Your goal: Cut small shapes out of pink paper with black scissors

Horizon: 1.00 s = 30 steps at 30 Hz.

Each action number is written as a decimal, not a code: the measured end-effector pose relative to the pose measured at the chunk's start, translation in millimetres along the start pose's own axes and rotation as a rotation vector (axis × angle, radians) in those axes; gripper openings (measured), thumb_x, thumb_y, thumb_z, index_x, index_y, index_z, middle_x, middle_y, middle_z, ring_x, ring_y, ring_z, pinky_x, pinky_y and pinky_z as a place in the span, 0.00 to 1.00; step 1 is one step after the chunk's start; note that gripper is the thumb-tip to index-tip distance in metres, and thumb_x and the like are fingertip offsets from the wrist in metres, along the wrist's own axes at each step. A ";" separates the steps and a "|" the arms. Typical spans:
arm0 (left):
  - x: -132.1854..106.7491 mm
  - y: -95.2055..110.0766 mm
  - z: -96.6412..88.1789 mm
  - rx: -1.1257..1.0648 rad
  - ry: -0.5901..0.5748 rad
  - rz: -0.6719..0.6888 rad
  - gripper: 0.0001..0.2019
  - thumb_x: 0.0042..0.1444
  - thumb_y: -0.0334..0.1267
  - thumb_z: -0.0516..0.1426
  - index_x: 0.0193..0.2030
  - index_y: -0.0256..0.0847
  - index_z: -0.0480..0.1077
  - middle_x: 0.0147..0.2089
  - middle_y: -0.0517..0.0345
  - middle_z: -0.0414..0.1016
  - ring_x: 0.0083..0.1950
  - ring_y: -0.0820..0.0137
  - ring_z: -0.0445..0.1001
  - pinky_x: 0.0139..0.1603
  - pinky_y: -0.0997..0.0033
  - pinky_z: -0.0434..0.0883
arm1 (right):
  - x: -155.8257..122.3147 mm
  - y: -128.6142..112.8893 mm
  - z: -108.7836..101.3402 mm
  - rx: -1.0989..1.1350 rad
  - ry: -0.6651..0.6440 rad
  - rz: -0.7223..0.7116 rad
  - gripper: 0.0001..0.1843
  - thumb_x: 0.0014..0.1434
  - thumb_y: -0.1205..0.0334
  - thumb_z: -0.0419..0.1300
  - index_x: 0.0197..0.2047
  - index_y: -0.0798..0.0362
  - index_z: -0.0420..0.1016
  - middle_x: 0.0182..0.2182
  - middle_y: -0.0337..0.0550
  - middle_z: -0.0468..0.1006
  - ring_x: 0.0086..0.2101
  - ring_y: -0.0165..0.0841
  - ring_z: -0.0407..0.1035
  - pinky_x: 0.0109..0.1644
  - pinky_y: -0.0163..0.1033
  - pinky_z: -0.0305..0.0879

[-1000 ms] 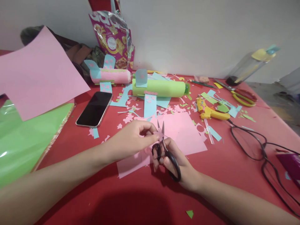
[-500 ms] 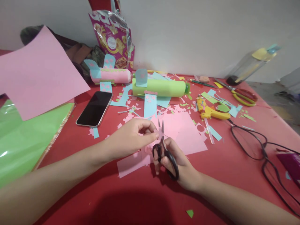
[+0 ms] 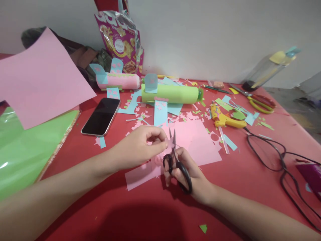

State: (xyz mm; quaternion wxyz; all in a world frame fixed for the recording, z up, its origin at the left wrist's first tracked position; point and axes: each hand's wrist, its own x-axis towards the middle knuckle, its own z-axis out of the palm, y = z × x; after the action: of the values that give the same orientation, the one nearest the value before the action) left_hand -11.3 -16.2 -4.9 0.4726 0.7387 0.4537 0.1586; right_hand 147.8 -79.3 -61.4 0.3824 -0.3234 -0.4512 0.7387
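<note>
My left hand (image 3: 140, 145) pinches a small pink paper cut-out (image 3: 171, 142) between thumb and fingertips, just above the red table (image 3: 112, 207). My right hand (image 3: 187, 172) grips black-handled scissors (image 3: 177, 160), fingers through the loops, blades slightly parted and pointing up into the pink piece. Beneath both hands lies a pink sheet (image 3: 193, 139) with cut edges and pink scraps.
A phone (image 3: 101, 116) lies at left, next to pink (image 3: 37, 80) and green (image 3: 30, 147) sheets. Green (image 3: 170, 93) and pink (image 3: 117, 81) paper-covered tubes, a snack bag (image 3: 120, 40), a yellow glue gun (image 3: 225, 118) with its black cord (image 3: 273, 154), other scissors (image 3: 258, 100) and a bottle (image 3: 268, 70) lie behind.
Both hands shifted very slightly; the pink piece turned a little between the blades. Everything else stays where it was.
</note>
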 end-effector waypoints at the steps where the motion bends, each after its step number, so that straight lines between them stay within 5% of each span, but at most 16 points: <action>1: 0.1 0.5 -0.6 0.006 -0.009 -0.007 0.08 0.50 0.36 0.49 0.23 0.39 0.63 0.22 0.64 0.63 0.26 0.75 0.64 0.28 0.76 0.63 | -0.1 -0.3 -0.1 -0.002 -0.003 -0.002 0.18 0.52 0.48 0.56 0.32 0.49 0.50 0.24 0.32 0.61 0.21 0.25 0.60 0.25 0.34 0.55; 7: 0.2 -0.2 -4.4 0.023 -0.044 -0.015 0.08 0.51 0.37 0.48 0.24 0.40 0.63 0.24 0.62 0.66 0.29 0.72 0.68 0.30 0.75 0.65 | -0.3 -3.2 0.5 -0.051 -0.001 0.015 0.19 0.51 0.46 0.55 0.31 0.49 0.49 0.23 0.32 0.62 0.20 0.25 0.60 0.24 0.35 0.56; 30: 0.3 0.7 -12.9 0.053 0.123 -0.002 0.09 0.50 0.39 0.51 0.25 0.38 0.64 0.26 0.61 0.67 0.30 0.73 0.66 0.33 0.74 0.64 | 1.3 2.1 0.4 0.027 0.004 0.018 0.20 0.49 0.49 0.59 0.30 0.49 0.51 0.22 0.30 0.62 0.19 0.24 0.60 0.24 0.35 0.58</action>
State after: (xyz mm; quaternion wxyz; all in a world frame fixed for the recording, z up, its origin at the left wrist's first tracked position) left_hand -19.3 -8.9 2.1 0.4243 0.7393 0.4866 0.1912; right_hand 146.2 -79.0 -63.4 0.3812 -0.3237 -0.4376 0.7473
